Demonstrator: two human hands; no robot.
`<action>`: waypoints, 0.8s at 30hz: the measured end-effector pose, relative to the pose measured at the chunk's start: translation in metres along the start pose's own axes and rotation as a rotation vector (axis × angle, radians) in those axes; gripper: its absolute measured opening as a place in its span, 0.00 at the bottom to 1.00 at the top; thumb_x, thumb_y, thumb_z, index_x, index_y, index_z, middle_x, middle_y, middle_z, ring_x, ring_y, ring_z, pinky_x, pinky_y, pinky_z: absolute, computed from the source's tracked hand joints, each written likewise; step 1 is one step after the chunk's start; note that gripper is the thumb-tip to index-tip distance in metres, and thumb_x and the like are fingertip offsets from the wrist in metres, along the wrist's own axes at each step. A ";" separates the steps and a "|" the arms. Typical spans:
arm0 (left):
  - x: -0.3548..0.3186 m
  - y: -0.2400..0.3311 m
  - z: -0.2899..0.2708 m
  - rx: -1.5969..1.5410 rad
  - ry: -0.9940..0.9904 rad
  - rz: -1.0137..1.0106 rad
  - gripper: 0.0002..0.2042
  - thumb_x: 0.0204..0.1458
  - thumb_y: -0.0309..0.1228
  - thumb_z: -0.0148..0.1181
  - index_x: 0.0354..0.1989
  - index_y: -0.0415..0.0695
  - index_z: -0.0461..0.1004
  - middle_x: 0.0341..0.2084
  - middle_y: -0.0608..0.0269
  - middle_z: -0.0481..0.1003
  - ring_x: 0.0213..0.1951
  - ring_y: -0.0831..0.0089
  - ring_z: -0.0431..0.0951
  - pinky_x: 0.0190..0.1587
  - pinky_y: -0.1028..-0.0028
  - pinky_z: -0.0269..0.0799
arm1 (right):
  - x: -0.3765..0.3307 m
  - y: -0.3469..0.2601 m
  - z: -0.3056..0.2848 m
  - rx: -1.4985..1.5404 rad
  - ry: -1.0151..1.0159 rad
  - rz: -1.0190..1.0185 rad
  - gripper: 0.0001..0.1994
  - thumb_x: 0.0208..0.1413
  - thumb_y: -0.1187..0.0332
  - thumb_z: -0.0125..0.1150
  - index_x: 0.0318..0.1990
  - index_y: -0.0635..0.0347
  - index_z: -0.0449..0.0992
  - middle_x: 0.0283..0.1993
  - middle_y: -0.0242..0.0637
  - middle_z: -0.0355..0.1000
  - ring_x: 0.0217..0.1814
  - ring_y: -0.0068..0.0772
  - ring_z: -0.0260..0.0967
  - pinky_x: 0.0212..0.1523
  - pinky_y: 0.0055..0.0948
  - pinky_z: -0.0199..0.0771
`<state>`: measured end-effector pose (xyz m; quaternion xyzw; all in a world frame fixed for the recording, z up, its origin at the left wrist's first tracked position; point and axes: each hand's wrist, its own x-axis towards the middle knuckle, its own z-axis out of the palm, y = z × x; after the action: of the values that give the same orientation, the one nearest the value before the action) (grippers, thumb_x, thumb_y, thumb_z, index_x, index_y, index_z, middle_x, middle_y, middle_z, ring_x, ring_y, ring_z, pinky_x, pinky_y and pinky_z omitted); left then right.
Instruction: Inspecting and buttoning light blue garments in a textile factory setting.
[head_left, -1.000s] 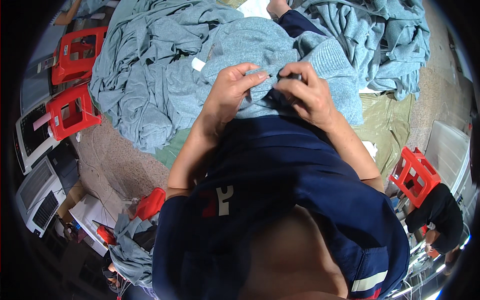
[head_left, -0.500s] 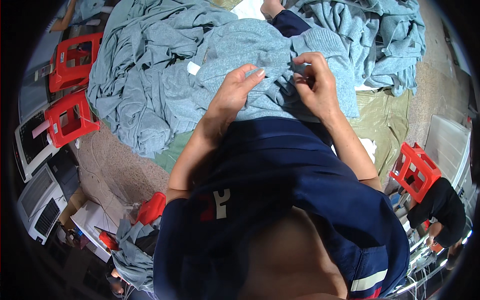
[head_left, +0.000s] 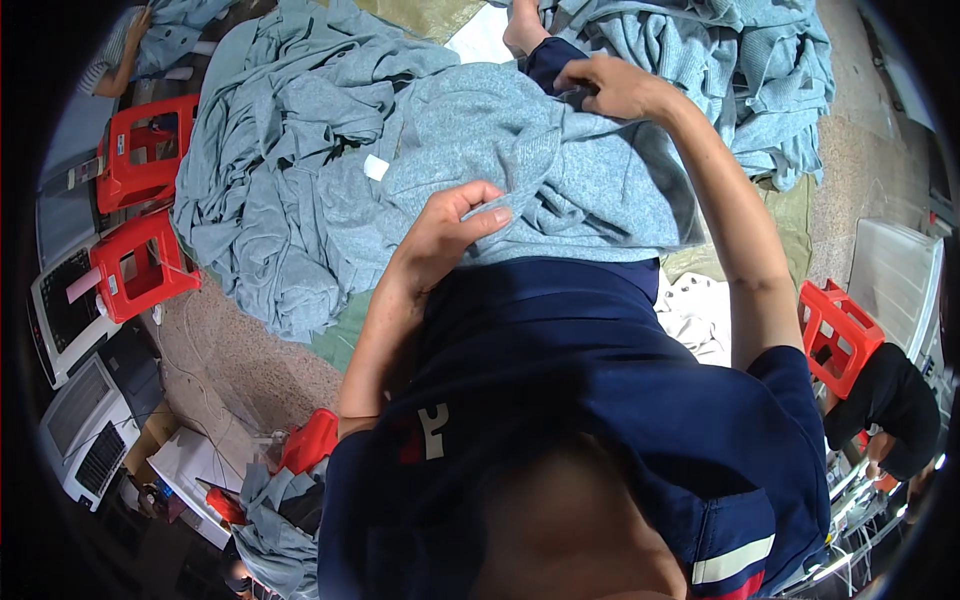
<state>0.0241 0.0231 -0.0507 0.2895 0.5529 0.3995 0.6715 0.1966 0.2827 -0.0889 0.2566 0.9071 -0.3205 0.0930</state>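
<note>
A light blue-grey knit sweater (head_left: 480, 125) lies spread and rumpled across my lap. My left hand (head_left: 452, 228) is closed on the sweater's near part, pinching a fold of the ribbed knit between thumb and fingers. At the sweater's far edge is my right hand (head_left: 622, 88), its fingers curled in front of a dark navy trouser leg (head_left: 553, 62). What lies between those fingertips is too small to tell. A small white label (head_left: 376, 167) shows on the fabric to the left of the sweater.
Heaps of similar blue-grey knitwear lie left (head_left: 270, 170) and right (head_left: 770, 80). Green sheeting (head_left: 795, 225) and a white cloth (head_left: 697, 315) are at the right. Red stools (head_left: 150, 150) stand leftward; another red stool (head_left: 838, 335) is near a person in black (head_left: 885, 410).
My right hand has moved away from the left hand, outward to the sweater's far edge. My left hand has shifted slightly nearer my body, still on the knit.
</note>
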 end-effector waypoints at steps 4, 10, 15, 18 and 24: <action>-0.012 -0.002 -0.006 -0.124 0.023 0.028 0.08 0.55 0.29 0.58 0.40 0.39 0.74 0.32 0.73 0.74 0.34 0.86 0.69 0.41 0.83 0.62 | 0.005 0.006 0.008 -0.039 -0.105 0.007 0.21 0.41 0.73 0.63 0.47 0.65 0.75 0.39 0.48 0.76 0.41 0.44 0.73 0.46 0.38 0.71; -0.013 0.010 -0.005 -0.288 0.212 0.131 0.09 0.53 0.29 0.61 0.39 0.40 0.74 0.32 0.71 0.74 0.36 0.83 0.70 0.43 0.81 0.63 | -0.023 0.008 0.002 -0.034 0.288 -0.233 0.12 0.45 0.76 0.64 0.39 0.66 0.73 0.33 0.45 0.72 0.35 0.43 0.71 0.40 0.36 0.70; -0.009 0.027 -0.017 -0.464 0.246 0.278 0.13 0.51 0.24 0.62 0.44 0.37 0.73 0.36 0.63 0.77 0.37 0.77 0.76 0.44 0.78 0.69 | -0.029 -0.012 -0.002 0.143 0.349 -0.194 0.07 0.50 0.76 0.61 0.35 0.66 0.71 0.28 0.44 0.68 0.29 0.42 0.66 0.33 0.35 0.68; -0.013 0.058 -0.002 -0.360 0.333 0.112 0.13 0.51 0.24 0.61 0.45 0.38 0.72 0.37 0.64 0.77 0.38 0.78 0.76 0.45 0.78 0.70 | -0.038 0.011 -0.003 0.038 0.265 -0.224 0.06 0.50 0.74 0.60 0.29 0.67 0.69 0.25 0.50 0.64 0.25 0.49 0.61 0.28 0.39 0.63; 0.010 -0.002 -0.007 -0.564 0.171 0.255 0.12 0.52 0.23 0.62 0.45 0.39 0.73 0.38 0.67 0.76 0.40 0.79 0.75 0.46 0.79 0.70 | -0.061 0.017 0.009 0.007 0.113 0.053 0.06 0.45 0.72 0.62 0.26 0.67 0.74 0.25 0.55 0.69 0.29 0.56 0.69 0.30 0.43 0.67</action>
<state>0.0188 0.0301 -0.0591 0.1241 0.4341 0.6407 0.6210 0.2579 0.2635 -0.0843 0.2985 0.9027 -0.3061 0.0489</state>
